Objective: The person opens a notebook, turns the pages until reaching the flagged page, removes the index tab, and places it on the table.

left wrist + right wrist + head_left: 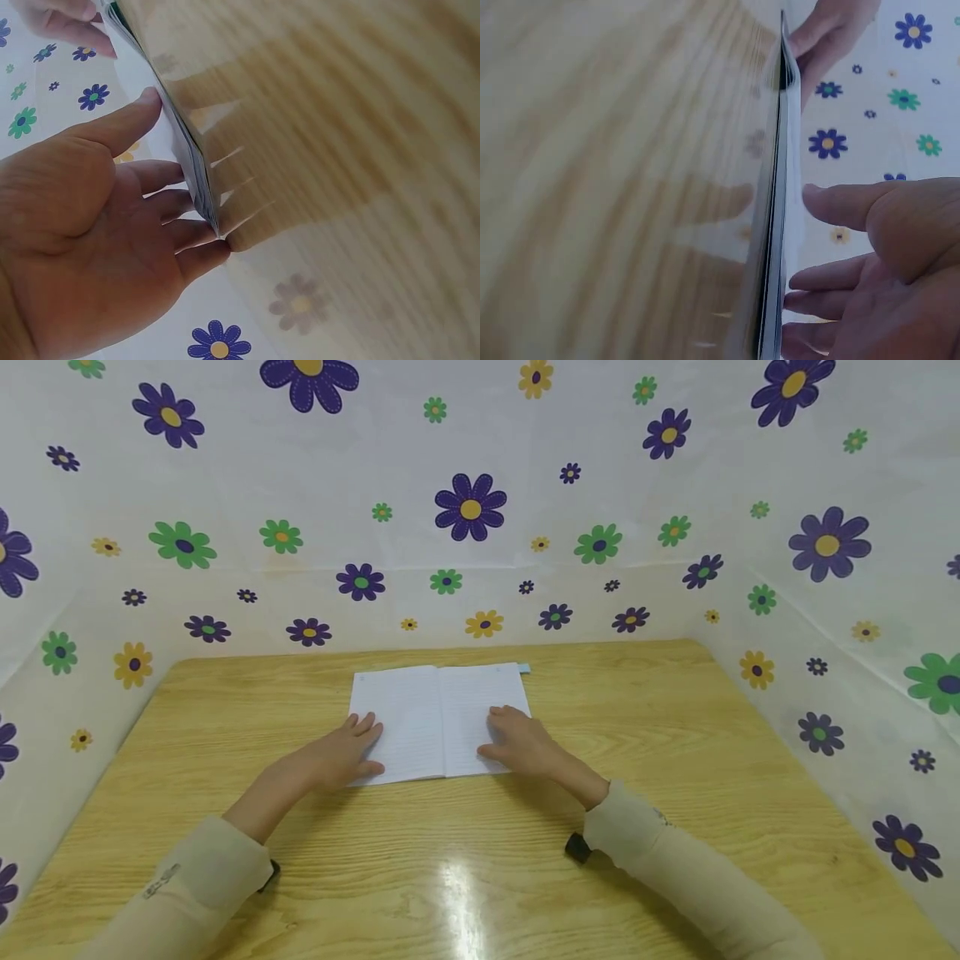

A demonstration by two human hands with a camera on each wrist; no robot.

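An open notebook [408,718] with white lined pages lies flat on the wooden table, its spine pointing away from me. My left hand [345,756] rests on the outer edge of the left page, fingers spread. On the right page lies my right hand [521,742], thumb and fingers apart. The left wrist view shows the fingertips of the left hand [97,217] touching the page near the notebook's edge. From the side, the right wrist view shows the notebook's stacked pages [776,247] beside the extended fingers of my right hand [900,270].
A light blue tab [524,668] sticks out at the notebook's far right corner. The glossy wooden table [480,860] is bordered at the back and sides by a white flower-patterned cloth [510,435]. Dark devices [577,847] sit under the sleeve cuffs.
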